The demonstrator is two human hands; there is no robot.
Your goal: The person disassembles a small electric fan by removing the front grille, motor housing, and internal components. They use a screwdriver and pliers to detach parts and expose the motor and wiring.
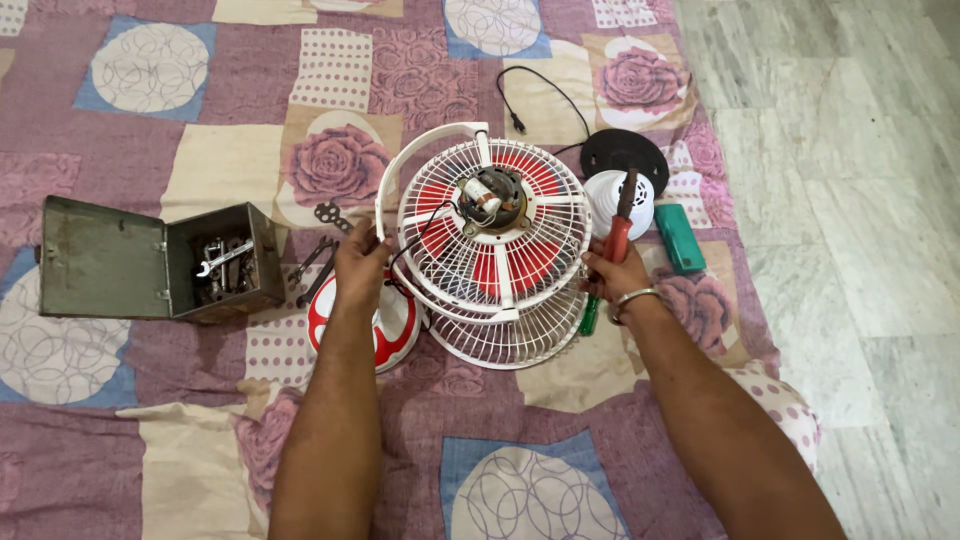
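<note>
The person steadies a small white table fan (490, 240) lying on a patchwork bedsheet (200, 170). The left hand (360, 262) clasps the guard's rim; the right hand (615, 275) is closed around a red-handled screwdriver (618, 235) at the opposite rim. Dismantling seems underway; the exposed motor (490, 200) needs the driver tip.

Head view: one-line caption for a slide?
Left hand and right hand, which holds a red-handled tool, grip a white fan cage on a patchwork quilt.
</note>
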